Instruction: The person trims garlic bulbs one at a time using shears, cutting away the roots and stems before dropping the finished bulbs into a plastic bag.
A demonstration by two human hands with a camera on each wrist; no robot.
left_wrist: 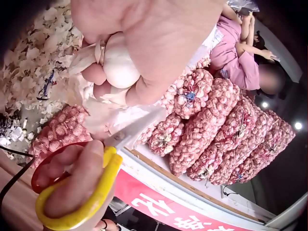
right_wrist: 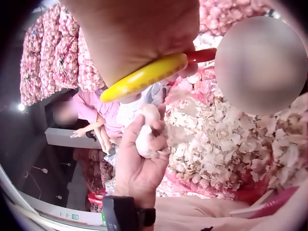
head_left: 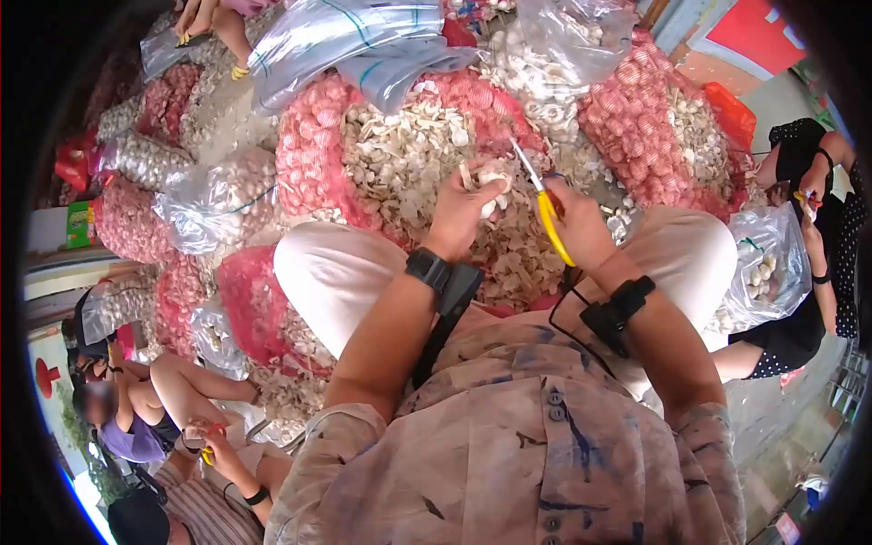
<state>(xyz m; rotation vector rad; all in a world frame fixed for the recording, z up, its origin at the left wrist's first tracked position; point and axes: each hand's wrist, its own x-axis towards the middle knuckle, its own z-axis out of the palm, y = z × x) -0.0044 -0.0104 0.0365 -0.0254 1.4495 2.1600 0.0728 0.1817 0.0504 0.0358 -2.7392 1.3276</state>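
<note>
The left hand [head_left: 460, 211] grips white garlic [head_left: 493, 186] above a heap of papery skins [head_left: 409, 150]. In the left wrist view the fingers curl round a smooth white bulb [left_wrist: 119, 62] with loose skin on it. Two pale bulbs [right_wrist: 146, 139] show in the left hand [right_wrist: 139, 163] in the right wrist view. The right hand [head_left: 581, 227] holds scissors [head_left: 549, 218] with yellow and red handles, fingers through the loops. Their blades point up and left, close to the garlic. In the left wrist view the blades [left_wrist: 139, 127] lie just below the left hand.
Red net sacks of garlic [head_left: 313, 150] surround the lap, with plastic sheets [head_left: 363, 41] behind. A clear bag [head_left: 767, 263] lies at the right beside a seated person [head_left: 790, 336]. More people sit at the lower left. Full sacks [left_wrist: 207, 127] stand in rows in the left wrist view.
</note>
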